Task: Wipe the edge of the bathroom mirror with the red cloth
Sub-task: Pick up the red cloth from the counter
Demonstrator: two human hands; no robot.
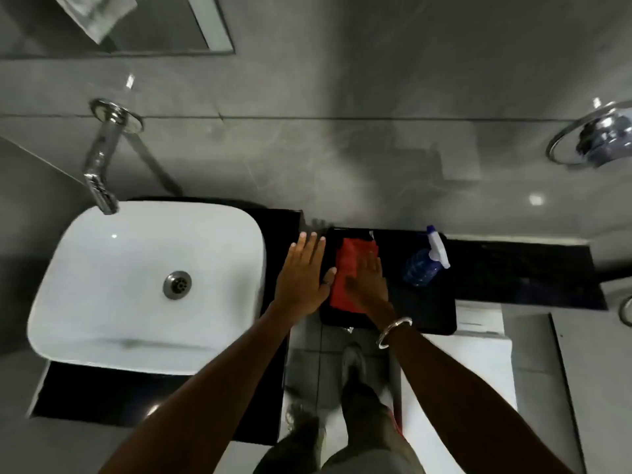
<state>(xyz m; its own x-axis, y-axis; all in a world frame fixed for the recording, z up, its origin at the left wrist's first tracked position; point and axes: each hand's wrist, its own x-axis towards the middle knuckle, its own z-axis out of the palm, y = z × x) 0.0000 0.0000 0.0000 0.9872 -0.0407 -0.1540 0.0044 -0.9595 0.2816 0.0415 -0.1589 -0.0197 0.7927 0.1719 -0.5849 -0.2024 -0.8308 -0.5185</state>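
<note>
The red cloth (349,268) lies folded on a black tray (427,313) on the dark counter. My right hand (369,283) rests flat on the cloth's right part, fingers spread, a metal bangle on the wrist. Just left of the cloth, my left hand (302,278) hovers with fingers apart and the thumb touching the cloth's left edge. The mirror (143,25) hangs on the grey wall at the top left, with its lower right corner and frame edge in view.
A blue spray bottle (425,263) lies on the tray to the right of the cloth. A white basin (102,285) with a chrome wall tap (102,159) is at the left. A chrome ring holder (595,138) is on the wall at right. My feet stand on the tiled floor below.
</note>
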